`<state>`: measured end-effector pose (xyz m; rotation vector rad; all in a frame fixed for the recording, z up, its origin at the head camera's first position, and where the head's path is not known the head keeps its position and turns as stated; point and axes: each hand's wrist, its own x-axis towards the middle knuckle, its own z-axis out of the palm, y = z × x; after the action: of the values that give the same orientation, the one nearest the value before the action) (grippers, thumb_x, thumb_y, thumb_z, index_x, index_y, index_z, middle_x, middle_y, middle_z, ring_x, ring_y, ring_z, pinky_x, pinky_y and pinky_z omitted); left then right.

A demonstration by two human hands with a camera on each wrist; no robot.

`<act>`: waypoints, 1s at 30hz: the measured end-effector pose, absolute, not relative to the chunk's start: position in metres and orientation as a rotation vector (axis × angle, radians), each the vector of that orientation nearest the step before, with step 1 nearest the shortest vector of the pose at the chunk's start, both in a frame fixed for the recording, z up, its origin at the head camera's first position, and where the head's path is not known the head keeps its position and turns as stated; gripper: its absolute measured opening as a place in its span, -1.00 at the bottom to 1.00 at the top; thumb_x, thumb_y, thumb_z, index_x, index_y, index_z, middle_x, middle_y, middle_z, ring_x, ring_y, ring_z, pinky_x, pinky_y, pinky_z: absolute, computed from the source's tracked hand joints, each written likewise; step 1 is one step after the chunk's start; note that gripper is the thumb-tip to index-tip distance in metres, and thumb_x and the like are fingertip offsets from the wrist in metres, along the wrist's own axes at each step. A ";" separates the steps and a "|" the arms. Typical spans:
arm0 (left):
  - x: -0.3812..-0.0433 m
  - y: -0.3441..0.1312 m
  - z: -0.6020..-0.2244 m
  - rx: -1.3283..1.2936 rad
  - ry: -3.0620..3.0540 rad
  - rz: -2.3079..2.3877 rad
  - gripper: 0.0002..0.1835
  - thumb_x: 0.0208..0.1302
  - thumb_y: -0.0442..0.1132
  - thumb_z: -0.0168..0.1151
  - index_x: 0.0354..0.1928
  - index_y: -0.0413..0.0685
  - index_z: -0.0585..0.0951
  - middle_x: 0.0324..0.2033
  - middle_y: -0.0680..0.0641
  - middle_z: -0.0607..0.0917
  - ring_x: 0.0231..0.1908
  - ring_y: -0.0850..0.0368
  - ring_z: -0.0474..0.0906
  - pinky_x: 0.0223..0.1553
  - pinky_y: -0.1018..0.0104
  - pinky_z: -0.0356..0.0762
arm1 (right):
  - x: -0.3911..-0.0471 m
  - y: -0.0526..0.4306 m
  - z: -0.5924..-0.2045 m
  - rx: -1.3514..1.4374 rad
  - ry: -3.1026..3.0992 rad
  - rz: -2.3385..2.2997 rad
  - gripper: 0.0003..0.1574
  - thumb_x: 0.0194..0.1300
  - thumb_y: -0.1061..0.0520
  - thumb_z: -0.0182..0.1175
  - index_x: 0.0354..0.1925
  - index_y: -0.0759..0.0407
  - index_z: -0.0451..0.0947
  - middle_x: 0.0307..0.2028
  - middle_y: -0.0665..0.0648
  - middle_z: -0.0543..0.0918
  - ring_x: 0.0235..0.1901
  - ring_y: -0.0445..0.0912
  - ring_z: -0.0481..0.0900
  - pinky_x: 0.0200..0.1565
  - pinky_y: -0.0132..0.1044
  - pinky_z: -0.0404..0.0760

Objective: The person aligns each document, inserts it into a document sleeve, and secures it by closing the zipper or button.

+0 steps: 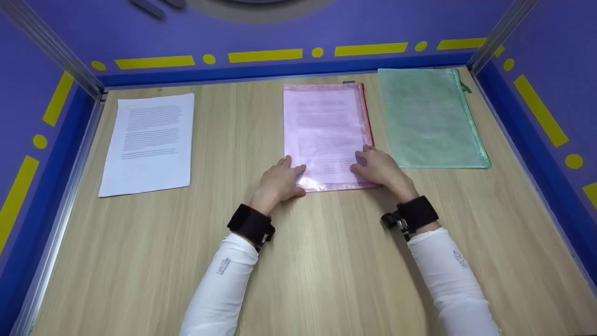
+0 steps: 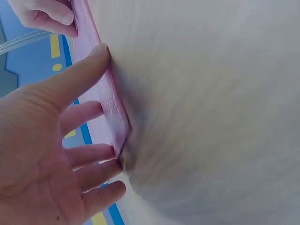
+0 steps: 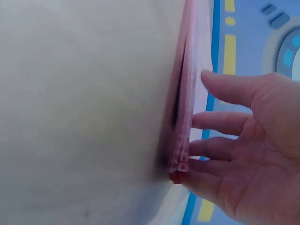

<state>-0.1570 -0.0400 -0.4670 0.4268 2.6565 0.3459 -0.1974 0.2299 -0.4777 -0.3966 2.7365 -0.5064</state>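
Note:
A pink see-through zipper pouch (image 1: 326, 130) with printed sheets inside lies flat on the table, its red zipper along the right side. At its lower left corner my left hand (image 1: 278, 181) touches the edge with fingers spread and fairly straight; the left wrist view shows the thumb along the near edge of the pouch (image 2: 111, 108). My right hand (image 1: 380, 167) rests on the lower right corner. In the right wrist view that hand (image 3: 243, 136) has its fingers extended against the pouch's corner (image 3: 183, 140), the thumb apart from it.
To the left lies a stack of printed paper (image 1: 149, 144). A green mesh zipper pouch (image 1: 429, 121) lies right of the pink one. The wooden table (image 1: 317, 261) is bounded by purple and blue panels (image 1: 261, 37) at the back and sides.

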 end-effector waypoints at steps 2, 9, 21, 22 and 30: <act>-0.158 -0.037 -0.468 0.437 2.653 0.360 -0.22 0.23 0.07 0.36 0.47 0.16 0.31 0.52 -0.34 0.10 0.53 -0.25 0.06 0.45 -0.12 0.25 | -0.201 0.235 -0.478 -0.377 2.741 -0.544 -0.37 0.39 -0.02 0.10 0.23 0.40 0.46 0.35 0.57 0.32 0.27 0.44 0.41 0.29 0.22 0.42; -0.163 -0.023 -0.471 0.457 2.653 0.344 -0.23 0.28 0.10 0.30 0.48 0.18 0.28 0.53 -0.33 0.07 0.54 -0.23 0.04 0.46 -0.09 0.24 | -0.210 0.252 -0.483 -0.341 2.737 -0.648 -0.44 0.40 -0.01 0.09 0.14 0.40 0.52 0.32 0.52 0.38 0.27 0.39 0.42 0.29 0.18 0.41; -0.170 -0.007 -0.473 0.481 2.657 0.291 -0.22 0.29 0.16 0.25 0.50 0.22 0.24 0.54 -0.30 0.05 0.54 -0.23 0.02 0.47 -0.07 0.22 | -0.212 0.267 -0.487 -0.222 2.719 -0.717 -0.26 0.43 -0.03 0.02 0.39 0.40 0.26 0.47 0.50 0.10 0.49 0.37 0.04 0.51 0.13 0.08; -0.170 -0.006 -0.473 0.484 2.657 0.290 -0.22 0.29 0.16 0.25 0.50 0.22 0.24 0.54 -0.30 0.05 0.54 -0.24 0.02 0.47 -0.07 0.22 | -0.212 0.268 -0.487 -0.211 2.721 -0.718 -0.26 0.44 -0.03 0.02 0.39 0.40 0.26 0.47 0.49 0.10 0.49 0.37 0.03 0.51 0.13 0.08; -0.171 0.004 -0.474 0.507 2.678 0.279 -0.22 0.30 0.18 0.23 0.50 0.21 0.24 0.54 -0.31 0.08 0.54 -0.21 0.04 0.46 -0.05 0.25 | -0.213 0.275 -0.485 -0.210 2.749 -0.652 -0.29 0.44 -0.01 0.01 0.38 0.40 0.28 0.45 0.55 0.09 0.46 0.43 0.07 0.48 0.18 0.13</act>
<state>-0.1711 0.0042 -0.4736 0.5074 2.6780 0.2789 -0.2129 0.2746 -0.4851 -0.2101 2.7488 -0.6524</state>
